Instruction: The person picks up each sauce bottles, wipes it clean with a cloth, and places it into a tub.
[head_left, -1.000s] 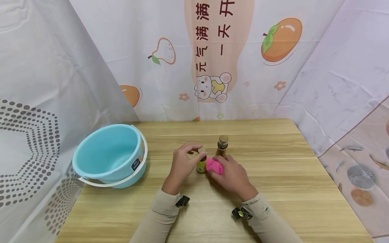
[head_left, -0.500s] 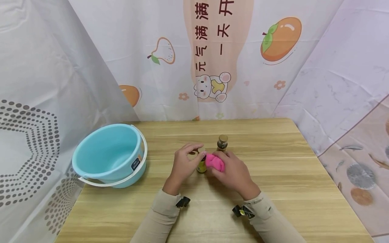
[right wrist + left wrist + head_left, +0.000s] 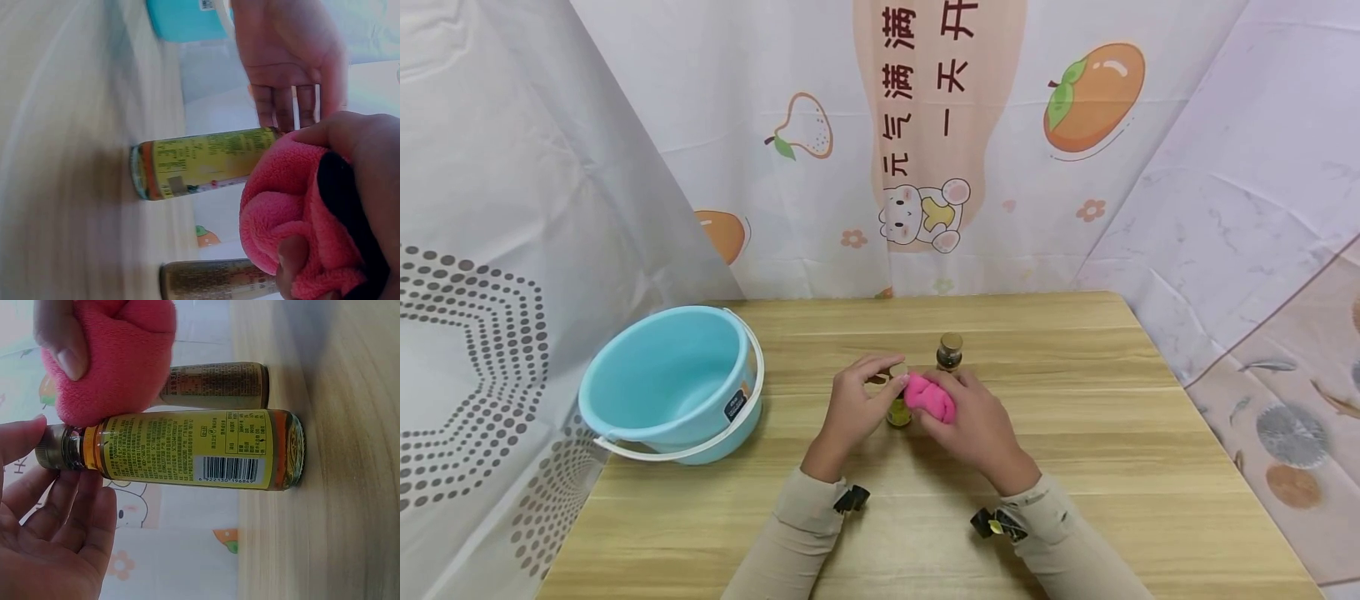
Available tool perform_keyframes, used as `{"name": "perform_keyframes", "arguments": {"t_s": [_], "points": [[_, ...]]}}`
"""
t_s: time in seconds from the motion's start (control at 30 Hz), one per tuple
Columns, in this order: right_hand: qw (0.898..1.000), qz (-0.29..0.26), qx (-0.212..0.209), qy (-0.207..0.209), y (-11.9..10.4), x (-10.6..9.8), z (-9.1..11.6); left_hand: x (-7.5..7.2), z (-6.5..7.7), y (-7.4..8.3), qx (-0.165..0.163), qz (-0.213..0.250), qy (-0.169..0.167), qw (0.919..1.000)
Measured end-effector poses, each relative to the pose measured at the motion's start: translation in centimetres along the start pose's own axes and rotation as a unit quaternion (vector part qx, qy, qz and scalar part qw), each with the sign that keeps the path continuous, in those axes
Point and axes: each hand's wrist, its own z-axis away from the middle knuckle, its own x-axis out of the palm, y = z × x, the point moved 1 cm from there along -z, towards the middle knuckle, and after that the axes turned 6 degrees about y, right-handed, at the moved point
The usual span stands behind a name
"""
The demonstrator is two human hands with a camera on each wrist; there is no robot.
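A glass bottle with a yellow label (image 3: pixel 187 450) stands upright on the wooden table, amber liquid showing at its neck and base. My left hand (image 3: pixel 853 408) pinches it at the gold-brown cap (image 3: pixel 53 447), thumb on one side and fingers on the other. Bunched in my right hand (image 3: pixel 981 433) is a pink towel (image 3: pixel 931 397), fluffy, with a dark patch seen in the right wrist view. The towel touches the bottle's neck and upper label. Just behind stands a second, darker bottle (image 3: pixel 950 350) with a gold cap, its lower part hidden by my right hand in the head view.
A light-blue bucket (image 3: pixel 745 333) with a white handle stands at the table's left. Printed curtains (image 3: pixel 820 217) hang behind the table (image 3: pixel 1112 467) and along both sides.
My right hand has shifted the pink towel a little up the bottle, toward the cap. The left hand has hardly moved, and both bottles stay in place.
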Motion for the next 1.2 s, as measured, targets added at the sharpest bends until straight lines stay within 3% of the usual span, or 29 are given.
{"name": "perform_keyframes", "arguments": {"t_s": [0.33,0.6,0.97,1.2], "points": [[1.000,-0.006,0.014,-0.007,0.4,1.0,0.6,-0.1,0.0,0.3,-0.005,-0.005,-0.004,1.0000],[0.997,0.012,0.052,-0.053,0.8,2.1,1.3,-0.2,0.1,0.3,0.005,-0.004,-0.005,1.0000],[0.992,0.052,0.060,-0.097,1.8,3.4,2.0,-0.2,0.1,0.5,-0.018,0.005,-0.006,0.9998],[0.990,0.057,0.066,-0.108,1.9,3.7,2.0,-0.3,0.0,0.5,-0.001,-0.020,0.008,0.9998]]}}
